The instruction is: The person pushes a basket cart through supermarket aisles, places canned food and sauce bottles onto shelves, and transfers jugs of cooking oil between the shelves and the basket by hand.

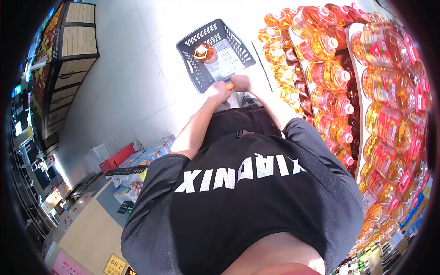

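Below my waist, both fists meet on the orange handle [230,86] of a dark grey shopping basket [195,73]. My left hand [219,92] is closed around the handle's left end, and my right hand [241,83] is closed at its right end. Only a short piece of orange shows between them. The basket has slotted walls and is in front of me over the pale floor. Inside it, toward the left wall, a bottle of amber cooking oil [205,52] stands with its cap facing up. Whether the basket rests on the floor I cannot tell.
Stacked oil bottles [332,101] with red labels rise close on my right. To the left, a wood-panelled produce stand [75,41] runs along the tiled floor [133,59]. Boxed goods [149,153] and a counter [98,220] with a yellow price tag [114,265] are at lower left.
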Motion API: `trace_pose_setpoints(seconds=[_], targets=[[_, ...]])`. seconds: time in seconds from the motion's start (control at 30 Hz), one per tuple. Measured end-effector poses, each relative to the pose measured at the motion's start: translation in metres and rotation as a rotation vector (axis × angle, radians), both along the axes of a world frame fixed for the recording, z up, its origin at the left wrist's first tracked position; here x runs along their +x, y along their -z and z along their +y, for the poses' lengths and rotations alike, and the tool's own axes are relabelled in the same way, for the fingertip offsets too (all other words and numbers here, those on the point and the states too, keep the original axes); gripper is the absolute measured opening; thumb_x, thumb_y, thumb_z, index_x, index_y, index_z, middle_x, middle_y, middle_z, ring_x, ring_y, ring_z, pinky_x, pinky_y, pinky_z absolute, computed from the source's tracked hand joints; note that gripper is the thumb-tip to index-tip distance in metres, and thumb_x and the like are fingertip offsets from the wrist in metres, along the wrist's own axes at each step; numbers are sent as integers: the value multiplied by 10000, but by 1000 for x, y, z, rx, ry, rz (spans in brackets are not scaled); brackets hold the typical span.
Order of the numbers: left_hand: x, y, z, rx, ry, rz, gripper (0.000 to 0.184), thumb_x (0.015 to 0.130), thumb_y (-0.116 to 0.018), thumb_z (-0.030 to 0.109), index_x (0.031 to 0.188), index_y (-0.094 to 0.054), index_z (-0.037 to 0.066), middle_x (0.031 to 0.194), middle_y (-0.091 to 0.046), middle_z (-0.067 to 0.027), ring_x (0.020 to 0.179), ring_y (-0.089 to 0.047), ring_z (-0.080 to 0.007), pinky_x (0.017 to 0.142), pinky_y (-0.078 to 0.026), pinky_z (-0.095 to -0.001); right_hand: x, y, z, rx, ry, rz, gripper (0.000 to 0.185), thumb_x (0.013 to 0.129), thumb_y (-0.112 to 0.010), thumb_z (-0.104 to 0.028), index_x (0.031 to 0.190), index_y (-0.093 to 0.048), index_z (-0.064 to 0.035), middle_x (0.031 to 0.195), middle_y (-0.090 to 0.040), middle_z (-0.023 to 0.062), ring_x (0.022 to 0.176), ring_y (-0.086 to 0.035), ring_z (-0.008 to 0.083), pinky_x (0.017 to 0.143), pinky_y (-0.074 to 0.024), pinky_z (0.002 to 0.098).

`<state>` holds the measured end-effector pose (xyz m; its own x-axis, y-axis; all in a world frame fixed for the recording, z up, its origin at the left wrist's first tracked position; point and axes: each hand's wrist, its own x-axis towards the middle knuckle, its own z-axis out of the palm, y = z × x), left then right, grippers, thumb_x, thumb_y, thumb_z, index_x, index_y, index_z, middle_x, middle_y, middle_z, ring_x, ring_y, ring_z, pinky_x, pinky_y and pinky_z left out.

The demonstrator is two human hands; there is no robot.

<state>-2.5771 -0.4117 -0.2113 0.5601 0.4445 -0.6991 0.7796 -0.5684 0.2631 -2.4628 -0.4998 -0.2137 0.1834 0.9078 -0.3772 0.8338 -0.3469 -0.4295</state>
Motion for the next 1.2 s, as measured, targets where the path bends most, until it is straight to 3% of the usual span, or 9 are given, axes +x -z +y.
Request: trace_pose_setpoints(seconds=[0.23, 0.43, 0.47, 0.6, 0.7, 0.97, 1.0, 1.1, 1.2], targets=[[-33, 5, -86, -13, -70, -203, 347, 833, -657, 320, 919, -714, -11, 907, -705, -244, 901, -696, -406, 762, -565, -460, -22, -7, -77, 31, 54, -9, 320, 768, -645, -300, 991, -722, -83, 934, -721, 145, 885, -686, 346, 796, -529, 482], [-83, 48, -134, 327, 626, -864, 207, 853, -637, 247, 839, -705, 51, 816, -713, -175, 757, -699, -383, 659, -563, -444, -47, -7, -136, 14, 86, -54, 328, 766, -647, -299, 1001, -718, -81, 940, -718, 148, 893, -683, 348, 801, -525, 484], [-93, 53, -151, 451, 515, -963, 183, 832, -635, 250, 868, -722, 92, 786, -705, -151, 719, -689, -342, 640, -557, -445, -50, -7, -148, 3, 78, -56, 330, 765, -647, -299, 1002, -717, -80, 941, -718, 149, 894, -682, 348, 801, -525, 484], [-95, 61, -187, 150, 375, -464, 292, 821, -599, 294, 1046, -710, 145, 833, -689, -94, 726, -647, -296, 661, -530, -440, -73, -8, -187, -22, 55, -79, 335, 764, -649, -298, 1009, -714, -79, 945, -716, 151, 900, -680, 349, 805, -522, 486], [-127, 115, -197, 271, 607, -758, 342, 863, -556, 313, 1167, -673, 208, 885, -694, -95, 759, -653, -304, 698, -534, -433, -94, -7, -210, -13, 44, -71, 340, 762, -650, -297, 1014, -712, -78, 948, -715, 153, 904, -678, 350, 807, -520, 487], [-154, 23, -244, 97, 511, -369, 326, 901, -527, 351, 1210, -628, 371, 828, -681, -146, 781, -694, -344, 696, -562, -485, -138, -4, -278, 101, 50, -13, 351, 759, -653, -296, 1027, -707, -75, 955, -712, 157, 914, -673, 353, 814, -515, 490], [-162, 54, -245, 139, 528, -354, 326, 914, -515, 362, 1223, -613, 389, 822, -685, -164, 780, -698, -357, 694, -568, -492, -143, -5, -286, 138, 50, -2, 353, 758, -653, -296, 1028, -706, -75, 956, -711, 158, 916, -672, 353, 815, -514, 490], [-164, -3, -264, 134, 563, -232, 312, 936, -507, 409, 1216, -644, 396, 907, -702, -176, 844, -703, -373, 756, -569, -475, -156, -10, -313, 177, 65, 73, 358, 757, -654, -295, 1033, -704, -74, 959, -710, 160, 920, -671, 354, 817, -512, 491], [-173, 31, -260, 162, 471, -173, 344, 885, -572, 441, 1122, -719, 240, 933, -716, -190, 882, -704, -381, 802, -562, -480, -152, -27, -370, 273, 54, -6, 588, 782, -688, -304, 1272, -552, -8, 1191, -615, 227, 1129, -589, 384, 959, -464, 484]])
